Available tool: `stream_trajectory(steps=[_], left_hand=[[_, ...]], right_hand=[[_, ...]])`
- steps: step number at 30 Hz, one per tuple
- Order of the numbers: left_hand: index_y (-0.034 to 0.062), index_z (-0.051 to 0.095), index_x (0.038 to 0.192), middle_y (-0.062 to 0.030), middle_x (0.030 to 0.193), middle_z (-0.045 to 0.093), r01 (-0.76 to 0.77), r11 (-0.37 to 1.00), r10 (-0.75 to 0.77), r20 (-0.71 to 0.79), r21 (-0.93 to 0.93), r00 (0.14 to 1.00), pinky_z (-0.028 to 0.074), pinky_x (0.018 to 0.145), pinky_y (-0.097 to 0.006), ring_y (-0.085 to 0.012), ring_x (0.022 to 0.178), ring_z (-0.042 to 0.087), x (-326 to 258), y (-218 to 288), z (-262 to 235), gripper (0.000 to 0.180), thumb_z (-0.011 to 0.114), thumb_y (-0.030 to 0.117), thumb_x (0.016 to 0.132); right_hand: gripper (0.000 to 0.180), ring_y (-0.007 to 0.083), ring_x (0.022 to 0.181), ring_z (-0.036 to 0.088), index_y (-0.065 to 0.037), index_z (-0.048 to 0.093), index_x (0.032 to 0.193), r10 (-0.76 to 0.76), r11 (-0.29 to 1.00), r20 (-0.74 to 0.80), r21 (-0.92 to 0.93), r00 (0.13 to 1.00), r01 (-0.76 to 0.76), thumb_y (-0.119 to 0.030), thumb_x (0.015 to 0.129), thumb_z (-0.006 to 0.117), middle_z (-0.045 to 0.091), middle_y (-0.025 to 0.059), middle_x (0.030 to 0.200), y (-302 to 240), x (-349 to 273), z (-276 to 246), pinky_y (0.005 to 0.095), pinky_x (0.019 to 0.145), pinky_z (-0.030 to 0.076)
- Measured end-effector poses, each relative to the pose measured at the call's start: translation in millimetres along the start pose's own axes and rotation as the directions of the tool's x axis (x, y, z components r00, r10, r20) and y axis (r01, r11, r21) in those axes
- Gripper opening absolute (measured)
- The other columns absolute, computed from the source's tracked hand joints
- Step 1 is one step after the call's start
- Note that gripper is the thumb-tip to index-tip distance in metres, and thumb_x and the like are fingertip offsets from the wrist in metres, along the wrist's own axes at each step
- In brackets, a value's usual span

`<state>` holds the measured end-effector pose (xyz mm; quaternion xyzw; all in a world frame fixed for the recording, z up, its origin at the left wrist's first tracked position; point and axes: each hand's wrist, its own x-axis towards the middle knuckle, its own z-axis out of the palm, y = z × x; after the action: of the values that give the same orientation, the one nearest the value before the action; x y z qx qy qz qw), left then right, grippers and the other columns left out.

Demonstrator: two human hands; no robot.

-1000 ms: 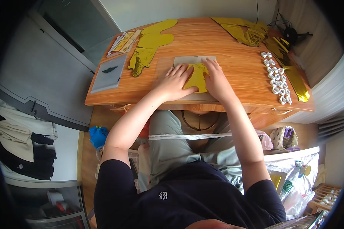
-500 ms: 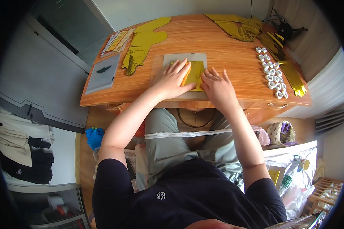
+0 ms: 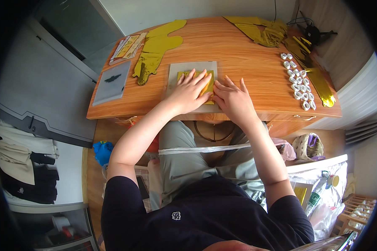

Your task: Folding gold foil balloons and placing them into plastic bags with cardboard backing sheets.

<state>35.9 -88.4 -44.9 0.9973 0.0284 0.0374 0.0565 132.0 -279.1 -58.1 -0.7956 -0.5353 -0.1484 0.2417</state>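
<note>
A folded piece of shiny gold foil (image 3: 210, 78) lies on a flat greyish plastic bag (image 3: 201, 65) near the front edge of the wooden desk. My left hand (image 3: 192, 93) rests palm down across the foil, fingers stretched out, covering much of it. My right hand (image 3: 234, 99) sits at the foil's right edge with its fingers apart, thumb side next to the foil; its index and other fingers point away from me over the desk. Neither hand is wrapped round anything.
Flat gold foil balloons lie at the back left (image 3: 159, 42) and back right (image 3: 255, 29). Several small white rolls (image 3: 297, 83) stand in rows at right, beside a gold strip (image 3: 322, 88). A translucent bag (image 3: 112, 83) and printed sheets (image 3: 127, 46) lie at left.
The plastic bag and the foil on it have shifted left and slightly toward me. Both hands have moved a little with them, staying at the foil.
</note>
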Motion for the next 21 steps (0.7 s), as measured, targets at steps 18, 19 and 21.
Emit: stream_trajectory(steps=[18,19,21], left_hand=[[0.0142,0.027,0.158,-0.0099,0.167,0.020,0.000,0.999,-0.001,0.023,0.041,1.000,0.014,0.122,-0.057,-0.0381,0.153,0.016,-20,0,-4,0.065,0.044,0.045,0.103],[0.0129,0.028,0.158,-0.0105,0.167,0.020,-0.018,0.965,0.015,-0.015,-0.260,1.000,0.013,0.123,-0.056,-0.0353,0.154,0.015,-25,2,-7,0.066,0.045,0.044,0.102],[0.0116,0.028,0.157,-0.0111,0.167,0.020,-0.035,0.842,0.008,-0.051,-0.538,0.999,0.013,0.123,-0.054,-0.0326,0.154,0.015,-42,4,-17,0.066,0.046,0.044,0.102]], right_hand=[[0.046,0.0317,0.139,0.046,-0.006,0.062,0.130,-0.112,0.987,0.101,0.128,0.989,0.099,-0.030,0.092,0.065,0.059,0.0095,0.138,-9,-6,-15,0.0578,0.114,0.034],[0.054,0.0327,0.140,0.044,-0.005,0.061,0.132,-0.118,0.984,0.125,0.152,0.985,0.099,-0.037,0.089,0.069,0.057,0.0104,0.142,-10,-14,-23,0.0574,0.115,0.033],[0.065,0.0331,0.141,0.043,-0.006,0.059,0.135,-0.127,0.982,0.153,0.157,0.980,0.103,-0.040,0.082,0.075,0.054,0.0104,0.144,-8,-30,-39,0.0573,0.116,0.031]])
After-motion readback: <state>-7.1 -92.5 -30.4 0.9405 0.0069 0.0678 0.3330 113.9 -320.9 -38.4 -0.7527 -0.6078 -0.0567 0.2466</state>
